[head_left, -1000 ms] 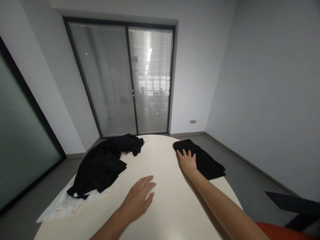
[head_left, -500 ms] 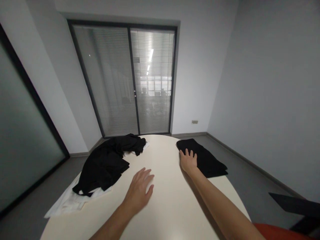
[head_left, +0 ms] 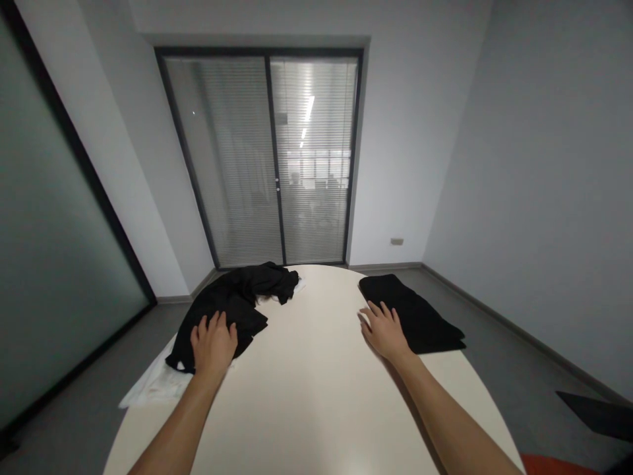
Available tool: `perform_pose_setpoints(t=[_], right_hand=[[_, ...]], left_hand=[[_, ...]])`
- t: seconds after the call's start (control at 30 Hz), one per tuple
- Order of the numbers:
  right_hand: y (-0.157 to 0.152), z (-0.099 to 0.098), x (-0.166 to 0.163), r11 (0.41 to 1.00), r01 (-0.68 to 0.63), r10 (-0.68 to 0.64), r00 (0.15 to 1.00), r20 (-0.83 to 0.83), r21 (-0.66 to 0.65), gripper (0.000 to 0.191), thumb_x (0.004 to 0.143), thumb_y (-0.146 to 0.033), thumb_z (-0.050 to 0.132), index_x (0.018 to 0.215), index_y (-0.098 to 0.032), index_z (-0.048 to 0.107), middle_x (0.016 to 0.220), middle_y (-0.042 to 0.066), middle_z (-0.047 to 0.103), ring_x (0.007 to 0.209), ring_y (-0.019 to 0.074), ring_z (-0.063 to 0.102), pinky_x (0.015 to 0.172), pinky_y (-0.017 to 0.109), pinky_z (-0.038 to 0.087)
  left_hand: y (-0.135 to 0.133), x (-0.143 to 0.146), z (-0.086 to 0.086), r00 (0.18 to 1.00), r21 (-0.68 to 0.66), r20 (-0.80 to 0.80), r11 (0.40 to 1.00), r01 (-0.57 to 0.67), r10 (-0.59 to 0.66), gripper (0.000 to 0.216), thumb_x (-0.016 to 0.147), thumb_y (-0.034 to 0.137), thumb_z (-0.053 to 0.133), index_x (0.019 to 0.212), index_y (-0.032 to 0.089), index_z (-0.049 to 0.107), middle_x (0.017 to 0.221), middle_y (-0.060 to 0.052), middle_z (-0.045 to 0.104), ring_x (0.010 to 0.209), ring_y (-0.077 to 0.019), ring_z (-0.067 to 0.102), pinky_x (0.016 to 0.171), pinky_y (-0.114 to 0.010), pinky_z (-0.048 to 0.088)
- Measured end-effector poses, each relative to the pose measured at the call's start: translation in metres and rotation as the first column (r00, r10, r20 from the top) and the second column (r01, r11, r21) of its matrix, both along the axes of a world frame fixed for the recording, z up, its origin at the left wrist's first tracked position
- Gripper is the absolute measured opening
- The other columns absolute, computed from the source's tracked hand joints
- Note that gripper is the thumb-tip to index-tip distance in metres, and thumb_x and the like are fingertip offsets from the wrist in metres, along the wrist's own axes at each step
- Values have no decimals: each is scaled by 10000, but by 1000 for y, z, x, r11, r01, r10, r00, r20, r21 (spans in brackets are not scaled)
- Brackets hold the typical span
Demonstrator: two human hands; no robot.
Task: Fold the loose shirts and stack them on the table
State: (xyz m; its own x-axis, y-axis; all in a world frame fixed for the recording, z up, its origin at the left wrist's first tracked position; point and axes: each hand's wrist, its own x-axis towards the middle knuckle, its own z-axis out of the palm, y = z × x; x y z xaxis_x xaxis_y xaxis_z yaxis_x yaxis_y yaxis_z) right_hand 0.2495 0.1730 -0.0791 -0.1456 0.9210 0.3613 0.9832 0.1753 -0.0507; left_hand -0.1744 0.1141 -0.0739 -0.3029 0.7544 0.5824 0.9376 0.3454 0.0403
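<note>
A heap of crumpled black clothes point(head_left: 237, 300) lies on the left part of the round white table point(head_left: 316, 396), over some white cloth point(head_left: 153, 386). My left hand point(head_left: 213, 342) rests on the near edge of that heap, fingers spread and open. A neatly folded black garment point(head_left: 420, 316) lies at the table's right side. My right hand point(head_left: 384, 330) lies flat and open on the table, touching the left edge of the folded garment.
A sliding glass door with blinds point(head_left: 277, 165) stands behind the table. A frosted glass wall point(head_left: 49, 251) runs along the left. A dark chair part point(head_left: 598, 415) and something orange-red point(head_left: 564, 466) sit at the lower right.
My left hand has moved left from the bare table onto the heap of black clothes. My right hand has drawn back slightly along the folded garment's edge. The view has shifted left.
</note>
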Motion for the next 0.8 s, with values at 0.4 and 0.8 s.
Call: perform_pose_setpoints(t=[0.4,0.8], right_hand=[[-3,3,4,997,-72,71,994,-89,-16,398,946,-321,459,1309,-239,602,1460,87,531,1425,372,335,1139,606,218],[-6,6,5,992,-116,109,983,-147,-42,385,943,-314,471,1295,-232,603,1377,92,604,1434,357,336,1157,633,154]], left_hand=[[10,25,8,823,297,-84,774,559,-562,408,952,136,398,1324,98,563,1342,-164,597,1314,-294,495,1142,-523,352],[-30,108,12,453,-46,84,450,892,-888,530,892,57,476,1396,218,513,1412,-87,574,1374,-245,468,1148,-529,395]])
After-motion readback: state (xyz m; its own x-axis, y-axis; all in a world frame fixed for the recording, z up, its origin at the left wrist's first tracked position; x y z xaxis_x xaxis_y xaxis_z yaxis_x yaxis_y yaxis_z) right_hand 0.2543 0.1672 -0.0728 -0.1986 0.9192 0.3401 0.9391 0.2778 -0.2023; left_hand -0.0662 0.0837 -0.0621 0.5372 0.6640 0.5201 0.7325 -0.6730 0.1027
